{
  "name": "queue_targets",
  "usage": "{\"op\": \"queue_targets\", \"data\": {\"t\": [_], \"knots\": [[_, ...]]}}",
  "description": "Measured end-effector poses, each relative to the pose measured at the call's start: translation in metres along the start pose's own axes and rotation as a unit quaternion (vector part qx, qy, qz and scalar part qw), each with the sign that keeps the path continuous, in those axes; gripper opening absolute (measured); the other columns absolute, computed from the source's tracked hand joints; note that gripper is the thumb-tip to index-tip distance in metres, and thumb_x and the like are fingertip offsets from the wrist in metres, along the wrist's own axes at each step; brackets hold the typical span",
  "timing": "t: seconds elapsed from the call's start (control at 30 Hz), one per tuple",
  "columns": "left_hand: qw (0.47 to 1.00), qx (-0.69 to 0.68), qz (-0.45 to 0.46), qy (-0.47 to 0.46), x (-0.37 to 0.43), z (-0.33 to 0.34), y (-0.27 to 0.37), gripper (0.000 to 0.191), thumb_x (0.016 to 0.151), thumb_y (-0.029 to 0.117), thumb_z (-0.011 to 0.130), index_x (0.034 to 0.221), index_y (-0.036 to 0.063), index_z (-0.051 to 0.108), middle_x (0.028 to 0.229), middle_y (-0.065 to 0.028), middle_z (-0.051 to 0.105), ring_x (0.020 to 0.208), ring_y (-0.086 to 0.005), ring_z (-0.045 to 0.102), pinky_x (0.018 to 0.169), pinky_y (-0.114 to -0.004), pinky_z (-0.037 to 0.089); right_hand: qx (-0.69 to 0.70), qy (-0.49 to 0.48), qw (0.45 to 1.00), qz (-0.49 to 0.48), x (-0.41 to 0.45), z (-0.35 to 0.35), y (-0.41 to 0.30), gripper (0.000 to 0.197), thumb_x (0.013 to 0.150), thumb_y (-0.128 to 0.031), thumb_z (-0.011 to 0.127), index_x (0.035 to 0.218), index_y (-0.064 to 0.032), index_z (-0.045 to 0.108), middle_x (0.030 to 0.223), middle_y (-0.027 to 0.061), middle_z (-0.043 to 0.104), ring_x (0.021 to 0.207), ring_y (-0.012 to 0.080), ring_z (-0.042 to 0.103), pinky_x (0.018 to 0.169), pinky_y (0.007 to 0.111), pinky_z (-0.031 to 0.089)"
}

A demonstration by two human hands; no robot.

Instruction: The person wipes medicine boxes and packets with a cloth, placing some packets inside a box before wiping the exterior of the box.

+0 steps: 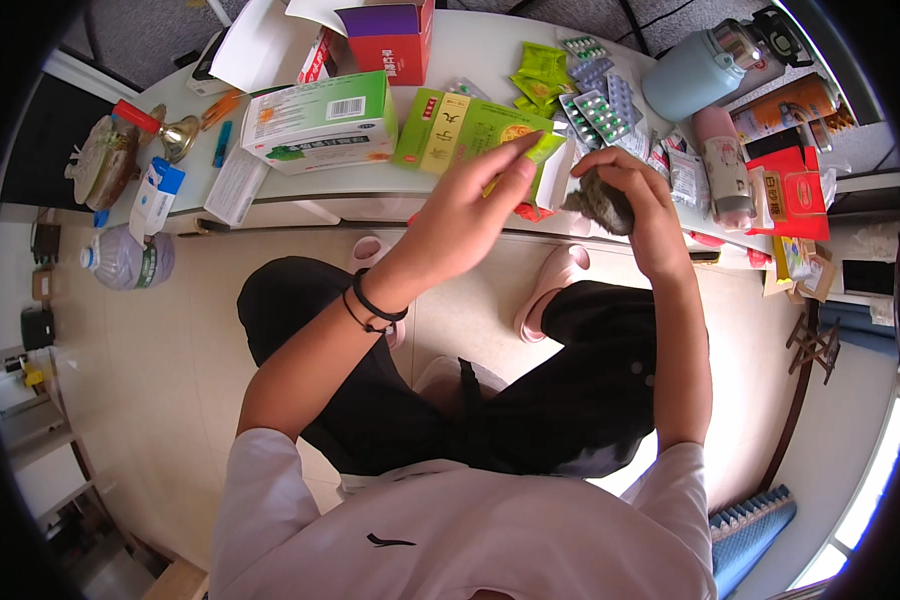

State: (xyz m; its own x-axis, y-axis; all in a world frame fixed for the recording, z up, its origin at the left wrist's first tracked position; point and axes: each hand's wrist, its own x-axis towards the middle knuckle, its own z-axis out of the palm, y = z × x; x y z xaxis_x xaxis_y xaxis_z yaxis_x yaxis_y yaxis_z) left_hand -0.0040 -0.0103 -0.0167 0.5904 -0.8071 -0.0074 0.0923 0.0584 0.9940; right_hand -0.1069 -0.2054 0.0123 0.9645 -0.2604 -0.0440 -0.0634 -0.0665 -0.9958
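Note:
My left hand [469,206] reaches over the desk's front edge. Its thumb and fingers close on a small bright green piece [547,147]; whether it is a sachet or a flap of the box behind is unclear. That green medicine box [457,124] lies flat, its open white end [555,180] facing right between my hands. In my right hand [637,191] is a bunched grey-green cloth [606,202], just right of the box's open end. Beyond the box lie green sachets [540,71] and blister packs of capsules [596,118]. Something red [532,213] shows under the box end.
A white-and-green box [319,124] and a red box [394,41] stand left of centre. A brass handbell [176,139] is farther left. Bottles, including a light-blue flask [694,75] and a pink one [720,165], crowd the right. A water jug [131,259] rests on the floor.

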Motion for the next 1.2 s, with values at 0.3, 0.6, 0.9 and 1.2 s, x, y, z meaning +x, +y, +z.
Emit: {"op": "queue_targets", "data": {"t": [0.3, 0.6, 0.9, 1.2], "knots": [[0.899, 0.355, 0.254, -0.039, 0.012, 0.009, -0.012, 0.071, 0.089, 0.018, 0.070, 0.149, 0.0036, 0.035, 0.144, -0.0242, 0.045, 0.135, -0.0393, 0.043, 0.109, -0.044, 0.038, 0.080, 0.008, 0.990, 0.116, -0.010, -0.013, 0.028, 0.022, 0.094, -0.017, 0.065, 0.099, 0.0036, 0.070, 0.093, 0.0041, 0.070, 0.085, 0.0079, 0.061, 0.079, 0.022, 0.047], [0.755, 0.643, 0.115, -0.056, 0.063, -0.028, -0.030, 0.124, 0.060, 0.042, 0.089, 0.158, 0.0174, 0.018, 0.156, -0.0187, 0.029, 0.148, -0.0392, 0.020, 0.116, -0.068, 0.008, -0.088, 0.127, 0.984, 0.094, -0.010, -0.049, 0.035, 0.023, 0.091, -0.018, 0.067, 0.095, 0.0039, 0.070, 0.076, 0.0008, 0.063, 0.069, 0.0042, 0.050, 0.061, 0.021, 0.041], [0.832, 0.518, 0.197, 0.031, 0.057, -0.016, 0.000, 0.113, 0.055, 0.031, 0.092, 0.146, 0.0014, 0.033, 0.139, -0.0186, 0.038, 0.133, -0.0366, 0.038, 0.115, -0.058, 0.025, -0.083, 0.176, 0.981, -0.015, -0.022, -0.037, -0.005, 0.019, 0.092, -0.016, 0.067, 0.095, 0.0031, 0.068, 0.079, -0.0002, 0.062, 0.072, 0.0046, 0.050, 0.065, 0.020, 0.041], [0.861, 0.414, 0.271, 0.118, 0.044, 0.005, 0.007, 0.104, 0.056, 0.025, 0.093, 0.137, -0.0016, 0.035, 0.133, -0.0183, 0.042, 0.124, -0.0362, 0.047, 0.100, -0.043, 0.046, -0.289, 0.224, 0.891, -0.271, -0.030, 0.001, -0.039, 0.013, 0.084, -0.007, 0.074, 0.086, 0.0033, 0.067, 0.077, 0.0092, 0.060, 0.067, 0.0169, 0.057, 0.063, 0.027, 0.045]]}}
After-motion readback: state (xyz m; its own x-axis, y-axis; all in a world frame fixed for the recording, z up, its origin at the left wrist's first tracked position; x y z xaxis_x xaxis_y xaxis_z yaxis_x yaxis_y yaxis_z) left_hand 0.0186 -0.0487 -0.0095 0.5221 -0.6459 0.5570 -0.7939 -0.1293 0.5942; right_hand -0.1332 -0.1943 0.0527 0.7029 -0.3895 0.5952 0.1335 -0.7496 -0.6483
